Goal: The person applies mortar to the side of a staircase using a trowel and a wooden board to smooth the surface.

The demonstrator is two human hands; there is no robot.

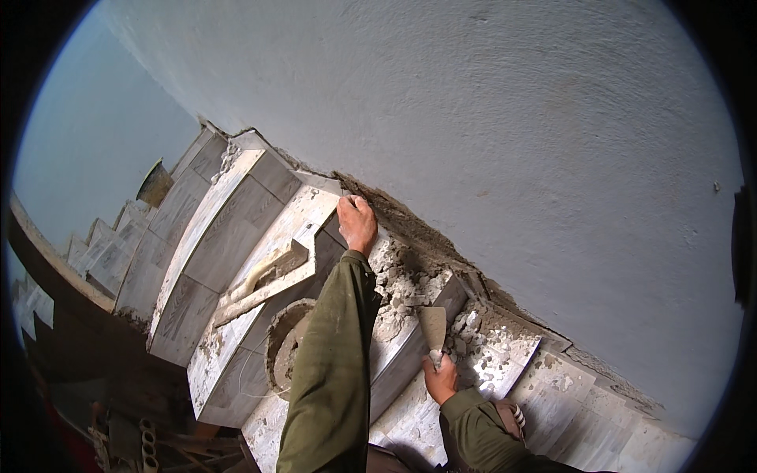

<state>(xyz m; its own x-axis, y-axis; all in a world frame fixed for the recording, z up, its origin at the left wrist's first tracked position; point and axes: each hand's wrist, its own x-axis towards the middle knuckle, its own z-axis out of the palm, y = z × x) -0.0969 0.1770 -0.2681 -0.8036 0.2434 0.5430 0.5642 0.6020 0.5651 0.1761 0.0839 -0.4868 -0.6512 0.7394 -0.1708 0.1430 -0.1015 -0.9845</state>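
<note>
My left hand (357, 223) reaches up to the wall side of a tiled step, its fingers closed at the end of the riser; what they hold, if anything, is hidden. In my right hand (440, 378), lower and to the right, is the handle of a putty knife (433, 325), its broad blade pointing up towards the stair corner. Crumbled mortar (394, 288) lies on the step between the hands, and more rubble (481, 347) is scattered right of the blade. A plastering float (272, 272) rests on the step left of my left hand.
A mortar-smeared bucket (285, 347) stands left of my left sleeve, partly hidden by it. Another bucket (155, 184) is higher up the curved stairs. The grey wall (512, 134) runs along the right, with a rough gap (410, 221) at its foot. A dark drop lies lower left.
</note>
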